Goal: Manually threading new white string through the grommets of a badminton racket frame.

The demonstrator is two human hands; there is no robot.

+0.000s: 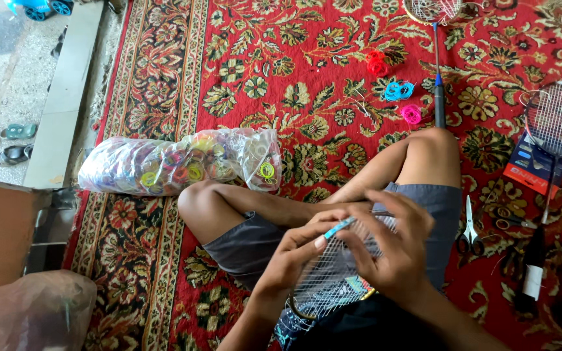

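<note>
- Head view, looking down: a person sits cross-legged on a red floral carpet, with a badminton racket head resting flat across the lap, its white string bed facing up.
- The left hand comes in from below; its thumb and forefinger are pinched together on a small light-blue tool or string end just above the string bed.
- The right hand lies over the strings with its fingers spread apart and curled down, steadying the frame; it grips nothing that can be made out.
- A judgement on doing this well: keep the right hand pressing the frame still against the lap, hold the blue piece close to its tip, and guide it straight through the mesh without twisting neighbouring strings.
- Near the right knee lie scissors and, further right, a second racket over a blue packet.
- Small coils of string in red, blue and pink sit on the carpet ahead, well apart from the hands.
- To the left, a clear plastic bag of coloured coils lies just beside the left knee.
</note>
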